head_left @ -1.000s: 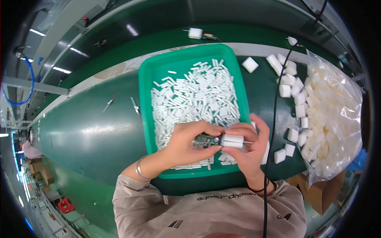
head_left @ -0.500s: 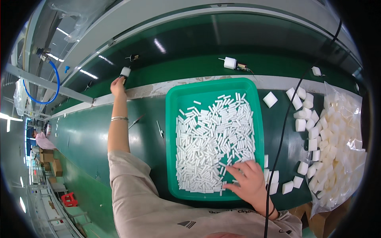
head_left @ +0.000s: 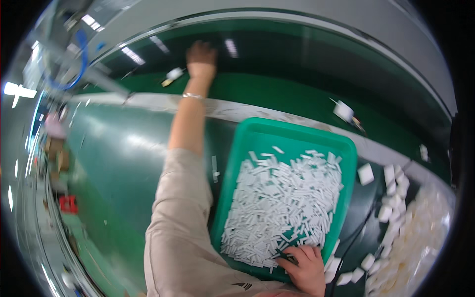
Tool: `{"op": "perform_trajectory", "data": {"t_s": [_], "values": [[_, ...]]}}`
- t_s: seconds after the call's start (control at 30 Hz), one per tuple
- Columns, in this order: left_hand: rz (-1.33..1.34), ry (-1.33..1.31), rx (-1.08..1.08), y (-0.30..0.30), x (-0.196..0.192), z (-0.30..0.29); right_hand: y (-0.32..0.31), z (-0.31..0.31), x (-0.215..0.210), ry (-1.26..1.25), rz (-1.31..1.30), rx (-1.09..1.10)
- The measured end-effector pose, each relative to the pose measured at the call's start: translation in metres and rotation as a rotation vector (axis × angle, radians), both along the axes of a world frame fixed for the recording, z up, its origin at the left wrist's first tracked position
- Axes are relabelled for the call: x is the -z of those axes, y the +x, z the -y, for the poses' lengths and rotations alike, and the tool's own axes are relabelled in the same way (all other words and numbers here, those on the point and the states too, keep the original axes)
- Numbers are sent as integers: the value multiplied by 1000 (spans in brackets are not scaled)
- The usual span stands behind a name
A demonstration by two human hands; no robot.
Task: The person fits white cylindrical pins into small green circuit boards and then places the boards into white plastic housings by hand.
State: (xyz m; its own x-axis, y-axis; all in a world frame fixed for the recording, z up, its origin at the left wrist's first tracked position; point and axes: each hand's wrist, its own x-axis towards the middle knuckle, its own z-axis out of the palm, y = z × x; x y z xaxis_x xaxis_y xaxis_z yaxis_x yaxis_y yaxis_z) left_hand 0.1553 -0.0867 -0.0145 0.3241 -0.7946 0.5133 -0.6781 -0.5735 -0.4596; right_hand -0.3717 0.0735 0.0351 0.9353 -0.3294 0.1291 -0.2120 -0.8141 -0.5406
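My left hand point(head_left: 201, 55) is stretched out over the dark green belt beyond the table's edge. Motion smears its fingers, so I cannot see whether they hold anything. Just left of its wrist, a white block-shaped part point(head_left: 174, 74) with a yellowish end and a thin pin lies on the belt. Down at the near right corner of the green tray point(head_left: 347, 198), my right hand point(head_left: 307, 270) rests with its fingers bent and the thumb apart from them. Its fingertips touch the heap of short white sticks point(head_left: 282, 198); no stick shows plainly in its grasp.
Another white part with wires point(head_left: 343, 111) sits on the belt farther right. Loose white foam-like blocks point(head_left: 366, 174) are scattered right of the tray, beside a clear bag point(head_left: 420, 237) full of them. A thin tool point(head_left: 214, 168) lies left of the tray. A black cable crosses the right side.
My left hand has moved farther over the belt and away from the white part it held, which now lies there. My right hand stays at the sticks, thumb and fingers closer together. The view has tilted.
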Motion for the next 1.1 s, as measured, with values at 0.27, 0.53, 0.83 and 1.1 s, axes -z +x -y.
{"op": "perform_trajectory", "data": {"t_s": [0.27,0.53,0.83,1.1], "values": [[-1683,-1079,511,-121,-40,-4,-2,-11,-3,-62,-96,54],[-2769,-743,983,-278,-37,-108,-5,-16,4,-104,-103,72],[-2883,-309,1091,-356,-45,-182,-31,-9,32,694,466,821],[-2670,-517,1018,-341,-38,-184,-13,-11,17,703,761,846]]}}
